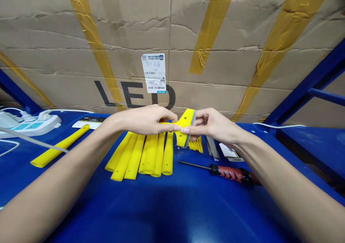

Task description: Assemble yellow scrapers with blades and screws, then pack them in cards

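Observation:
Both hands meet over the blue table, holding a yellow scraper head (185, 118) with a grey metal blade along its right edge. My left hand (151, 120) pinches its narrow stem from the left. My right hand (212, 126) grips the blade side, thumb on the yellow face, fingers partly hidden behind it. Under the hands, several yellow tubular handles (149, 156) lie side by side. Small screws (180, 147) and a group of small yellow pieces (198, 146) are just behind and below the scraper head. A red and black screwdriver (229, 173) lies in front of my right hand.
One more yellow handle (60, 146) lies at the left, beside a white power strip (40, 126) with cables. Grey metal blades (212, 147) and printed cards (230, 151) lie at the right. A taped cardboard box (129, 27) stands behind the table, between blue metal frame bars (299, 88).

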A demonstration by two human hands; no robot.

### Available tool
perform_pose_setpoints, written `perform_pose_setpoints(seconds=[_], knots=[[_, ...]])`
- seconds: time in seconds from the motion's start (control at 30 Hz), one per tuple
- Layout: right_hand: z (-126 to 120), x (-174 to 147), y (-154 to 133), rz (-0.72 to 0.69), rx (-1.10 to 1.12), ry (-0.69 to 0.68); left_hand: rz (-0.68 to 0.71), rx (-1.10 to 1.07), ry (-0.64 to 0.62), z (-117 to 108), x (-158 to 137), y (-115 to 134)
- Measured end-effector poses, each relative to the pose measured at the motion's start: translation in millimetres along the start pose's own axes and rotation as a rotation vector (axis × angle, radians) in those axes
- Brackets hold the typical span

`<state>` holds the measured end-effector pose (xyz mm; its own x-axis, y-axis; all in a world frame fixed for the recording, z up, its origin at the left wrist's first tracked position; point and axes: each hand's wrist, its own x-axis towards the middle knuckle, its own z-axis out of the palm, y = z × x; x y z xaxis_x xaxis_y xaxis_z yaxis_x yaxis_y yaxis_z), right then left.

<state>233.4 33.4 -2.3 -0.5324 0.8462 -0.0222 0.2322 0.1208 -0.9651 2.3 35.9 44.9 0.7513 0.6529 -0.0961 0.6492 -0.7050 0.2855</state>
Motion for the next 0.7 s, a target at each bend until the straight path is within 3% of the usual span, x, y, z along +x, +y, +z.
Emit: perform_pose_setpoints(seconds=[0.13, 0.37, 0.7], knots=[[-1.0, -1.7, -2.8, -0.019, 0.000, -0.039, 0.000, 0.055, 0.002, -1.8, -1.9, 1.6], [-2.2, -1.4, -2.2, -0.076, -0.013, 0.027, -0.049, 0.080, 0.012, -3.2, -2.3, 4.2], [-1.6, -0.3, -1.1, -0.028, -0.043, 0.041, -0.090, 0.095, 0.029, -5.1, -2.7, 1.4]])
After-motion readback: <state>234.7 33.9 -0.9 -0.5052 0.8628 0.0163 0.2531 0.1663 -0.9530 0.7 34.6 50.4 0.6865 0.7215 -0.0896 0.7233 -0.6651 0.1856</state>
